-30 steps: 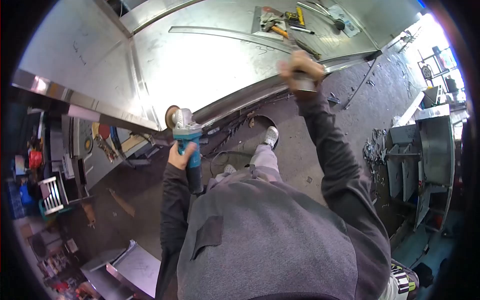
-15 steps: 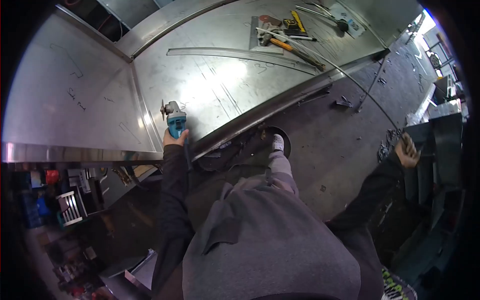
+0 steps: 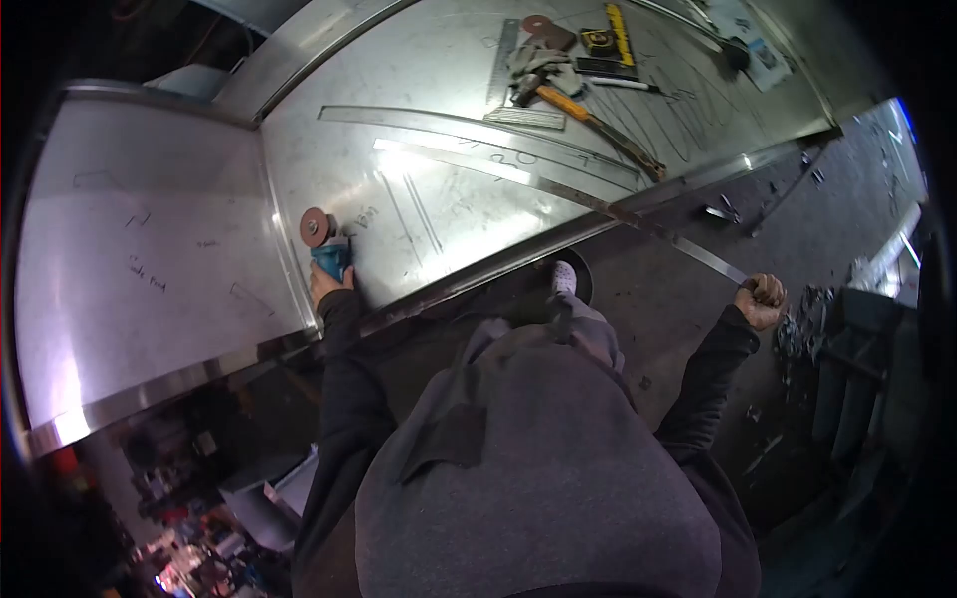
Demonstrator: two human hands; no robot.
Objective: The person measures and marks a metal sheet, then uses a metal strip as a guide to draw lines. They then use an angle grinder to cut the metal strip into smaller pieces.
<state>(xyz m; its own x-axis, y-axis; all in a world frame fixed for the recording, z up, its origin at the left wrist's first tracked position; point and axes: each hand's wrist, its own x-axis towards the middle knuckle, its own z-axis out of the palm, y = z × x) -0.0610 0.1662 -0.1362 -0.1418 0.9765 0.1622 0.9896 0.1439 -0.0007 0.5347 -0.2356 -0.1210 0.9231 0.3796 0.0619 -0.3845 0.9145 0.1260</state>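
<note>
My left hand [image 3: 331, 289] is wrapped round the teal body of an angle grinder [image 3: 329, 257], whose brown disc points up and left, over the left part of the metal table [image 3: 449, 234]. Out to the right, beyond the table edge, my right hand [image 3: 762, 301] is closed on the end of a long thin metal strip [image 3: 558, 187]. The strip slants up and left over the table, its bright far end near the middle. Behind it a second thin metal strip [image 3: 449, 122] lies on the tabletop.
At the back right are a hammer [image 3: 598, 128], gloves [image 3: 543, 68], a square [image 3: 503, 65], a tape measure [image 3: 600, 43] and a marker [image 3: 618, 82]. A raised metal panel [image 3: 150, 229] stands left. Metal scraps [image 3: 797, 339] lie on the floor at right.
My right hand has moved left and the strip now shows its flat face, lower over the table. The grinder has turned, so its disc faces the camera. The view has shifted.
</note>
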